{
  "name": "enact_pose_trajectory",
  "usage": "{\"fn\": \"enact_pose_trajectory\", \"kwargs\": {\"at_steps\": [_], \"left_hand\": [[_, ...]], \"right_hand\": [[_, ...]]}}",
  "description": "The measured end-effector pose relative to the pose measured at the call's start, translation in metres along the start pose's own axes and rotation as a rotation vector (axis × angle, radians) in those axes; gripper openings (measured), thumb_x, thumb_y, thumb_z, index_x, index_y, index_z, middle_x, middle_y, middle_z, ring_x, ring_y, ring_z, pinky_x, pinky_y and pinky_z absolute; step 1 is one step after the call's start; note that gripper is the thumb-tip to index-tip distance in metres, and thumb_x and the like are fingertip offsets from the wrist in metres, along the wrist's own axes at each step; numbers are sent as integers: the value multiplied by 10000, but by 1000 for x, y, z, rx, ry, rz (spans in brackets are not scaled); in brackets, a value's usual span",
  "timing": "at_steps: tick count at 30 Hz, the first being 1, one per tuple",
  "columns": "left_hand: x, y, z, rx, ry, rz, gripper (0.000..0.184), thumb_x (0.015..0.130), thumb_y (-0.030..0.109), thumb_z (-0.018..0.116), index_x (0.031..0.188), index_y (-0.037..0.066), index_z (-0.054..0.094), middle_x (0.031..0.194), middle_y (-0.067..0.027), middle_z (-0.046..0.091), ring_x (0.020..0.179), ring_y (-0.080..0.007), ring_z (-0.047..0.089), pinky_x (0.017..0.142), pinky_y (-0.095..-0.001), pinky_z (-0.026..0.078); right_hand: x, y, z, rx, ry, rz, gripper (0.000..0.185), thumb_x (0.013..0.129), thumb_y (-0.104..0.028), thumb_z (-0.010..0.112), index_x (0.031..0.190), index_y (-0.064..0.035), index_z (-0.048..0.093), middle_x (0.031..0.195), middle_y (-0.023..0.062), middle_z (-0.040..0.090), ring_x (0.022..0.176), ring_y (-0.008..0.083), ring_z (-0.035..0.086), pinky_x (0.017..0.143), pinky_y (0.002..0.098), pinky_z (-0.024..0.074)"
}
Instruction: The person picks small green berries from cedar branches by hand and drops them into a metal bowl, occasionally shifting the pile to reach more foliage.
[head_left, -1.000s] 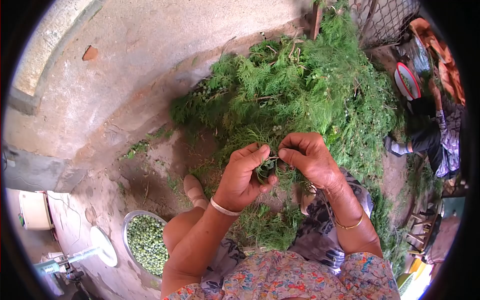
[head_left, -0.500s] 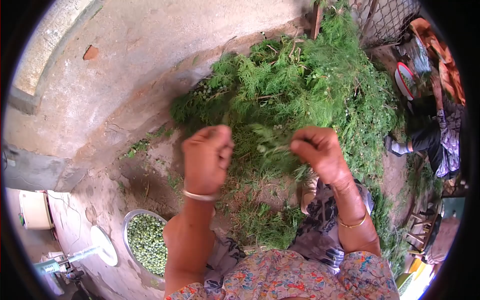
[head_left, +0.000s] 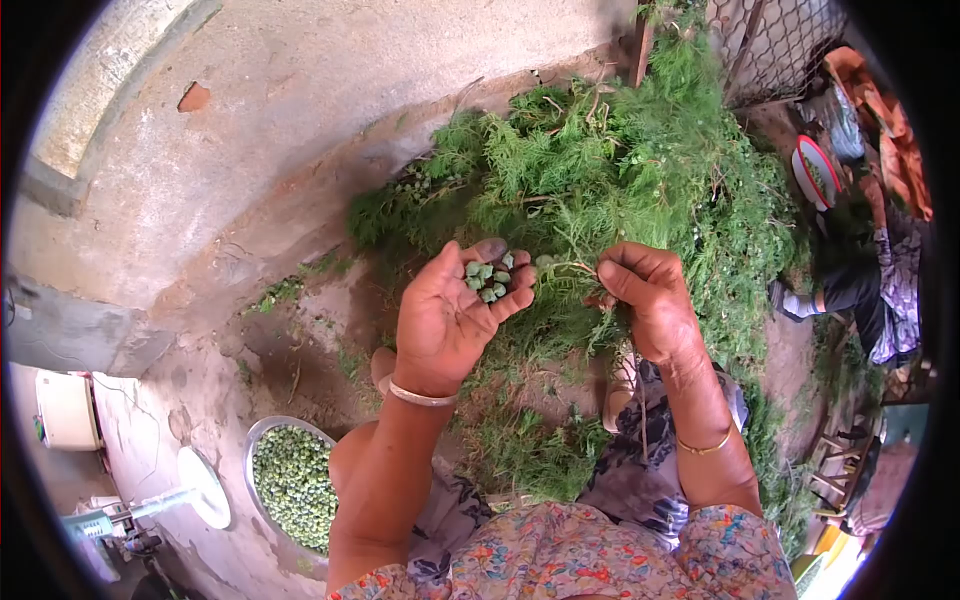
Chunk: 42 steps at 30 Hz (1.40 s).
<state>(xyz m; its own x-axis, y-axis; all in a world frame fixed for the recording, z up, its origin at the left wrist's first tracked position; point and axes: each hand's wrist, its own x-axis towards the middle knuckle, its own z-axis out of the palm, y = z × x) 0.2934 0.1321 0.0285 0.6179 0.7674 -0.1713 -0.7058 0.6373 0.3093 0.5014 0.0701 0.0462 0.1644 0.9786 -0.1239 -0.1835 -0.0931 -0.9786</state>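
My left hand is turned palm up, fingers curled, cupping several small pale-green knobbly seed cones. A white bangle circles that wrist. To the right, my right hand pinches a leafy evergreen sprig between thumb and fingers; its tip points toward the left fingertips. Part of the sprig blends into the foliage behind it. Beyond both hands lies a large heap of cut evergreen branches. By my left forearm a metal basin on the ground holds many green cones.
A pedestal fan and a cream box stand at left. The wall runs behind the heap. At right another person sits near a red-rimmed white basin. Loose clippings litter the ground between my feet.
My left hand has turned from closed, back showing, to palm up, exposing the green cones. My right hand stays pinched on the sprig, which is now held steadier and shows more clearly.
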Motion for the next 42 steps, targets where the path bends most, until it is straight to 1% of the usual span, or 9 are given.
{"fn": "enact_pose_trajectory", "kwargs": {"at_steps": [6, 9, 12, 16, 29, 35, 37, 39, 42], "left_hand": [[-9, -13, 8, 482, 186, -38, 305, 919, 256, 524, 1046, -16, 576, 829, -169, 627, 640, -227, 600, 521, -298, 490], [-9, -11, -4, 216, -36, -143, 282, 910, 215, 541, 1069, -16, 569, 863, -168, 627, 685, -222, 601, 554, -297, 491], [-10, -16, 18, 229, 198, -101, 250, 896, 171, 556, 1058, -19, 582, 880, -164, 627, 716, -211, 596, 585, -299, 484], [-12, -22, 13, 442, 113, -2, 223, 887, 171, 572, 993, -20, 618, 867, -149, 628, 735, -201, 601, 574, -286, 469], [-24, -20, 26, 637, 31, -4, 164, 839, 144, 644, 872, -15, 630, 722, -75, 617, 592, -136, 583, 446, -227, 397], [-29, -16, 27, 760, 242, 210, 105, 811, 79, 653, 813, -23, 626, 659, -66, 592, 510, -104, 507, 427, -216, 360], [-27, -12, 23, 774, 269, 246, 138, 836, 117, 640, 784, -3, 597, 647, -58, 573, 500, -110, 494, 417, -220, 357], [-24, 19, 8, 515, 342, 374, 195, 855, 187, 625, 776, 14, 579, 640, -49, 564, 505, -118, 487, 423, -227, 349], [-22, 48, -4, 181, 178, 204, 199, 900, 223, 551, 904, 24, 550, 756, -116, 591, 654, -183, 543, 492, -274, 410]], "right_hand": [[2, 4, 4, 139, -2, 70, 69, 841, -34, 599, 838, 34, 612, 680, 9, 562, 597, 77, 482, 563, 231, 407], [2, 5, 4, 118, 0, 54, 72, 845, -40, 596, 835, 30, 612, 683, 7, 562, 596, 78, 483, 566, 234, 412], [0, 0, -3, 117, 91, -138, 97, 853, -70, 605, 809, 17, 600, 689, 6, 554, 580, 90, 482, 598, 262, 442], [-11, -8, -16, 325, -33, -45, 137, 860, -118, 606, 823, 14, 589, 661, 6, 530, 555, 111, 483, 676, 365, 498], [-20, 14, 8, 206, -70, 138, 170, 824, -139, 658, 846, 22, 605, 669, 6, 534, 563, 100, 479, 578, 287, 471], [-17, 6, 12, 148, -90, 187, 198, 824, -150, 649, 830, 39, 593, 665, 19, 535, 481, 101, 444, 587, 298, 488], [-14, 2, 10, 284, -4, 234, 239, 821, -172, 633, 891, 48, 572, 659, 37, 547, 448, 119, 440, 616, 331, 499], [-13, -8, 3, 366, 305, 175, 209, 817, -166, 542, 909, 19, 505, 521, -13, 402, 428, 141, 406, 634, 393, 479], [-3, -3, -19, 1036, 122, 95, 143, 784, -140, 539, 701, -48, 468, 519, -44, 345, 450, 102, 319, 549, 286, 378]]}}
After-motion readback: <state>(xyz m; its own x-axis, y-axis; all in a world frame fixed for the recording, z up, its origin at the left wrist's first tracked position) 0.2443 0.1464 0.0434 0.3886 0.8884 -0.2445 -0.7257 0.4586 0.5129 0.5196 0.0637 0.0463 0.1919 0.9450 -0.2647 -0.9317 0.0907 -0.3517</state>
